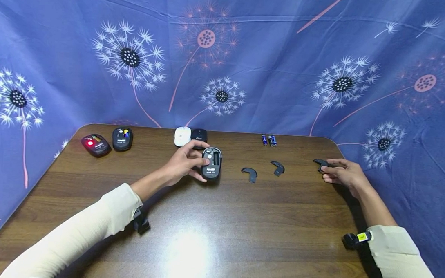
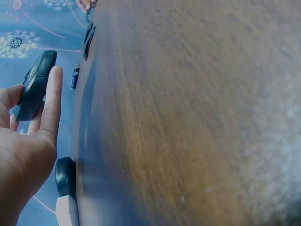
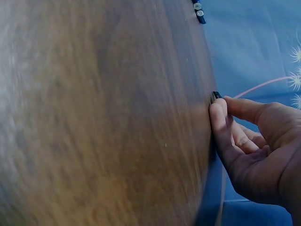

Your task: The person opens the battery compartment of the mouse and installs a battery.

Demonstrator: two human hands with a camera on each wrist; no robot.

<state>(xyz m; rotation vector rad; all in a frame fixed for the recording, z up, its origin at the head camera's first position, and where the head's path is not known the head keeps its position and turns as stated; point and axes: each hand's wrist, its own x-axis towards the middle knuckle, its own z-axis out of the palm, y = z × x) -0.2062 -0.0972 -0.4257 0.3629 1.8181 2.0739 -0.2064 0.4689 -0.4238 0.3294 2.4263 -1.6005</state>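
A black computer mouse [image 1: 211,171], underside up with its battery bay uncovered, is gripped by my left hand [image 1: 182,164] at the middle of the table. In the left wrist view the mouse [image 2: 35,92] sits between thumb and fingers, off the table. At the far right my right hand [image 1: 344,176] pinches a curved black battery cover [image 1: 320,163] between thumb and fingers. The right wrist view shows only a sliver of that cover [image 3: 216,95]. Two similar curved covers, one nearer the mouse [image 1: 250,174] and one farther right [image 1: 278,168], lie between my hands.
Several blue batteries [image 1: 269,140] lie at the table's back. Behind my left hand are a white mouse [image 1: 182,136] and a black mouse [image 1: 199,135]. Two overturned mice, one glowing red [image 1: 95,145] and one showing batteries [image 1: 122,139], lie back left. A patterned cloth [image 1: 262,54] hangs behind.
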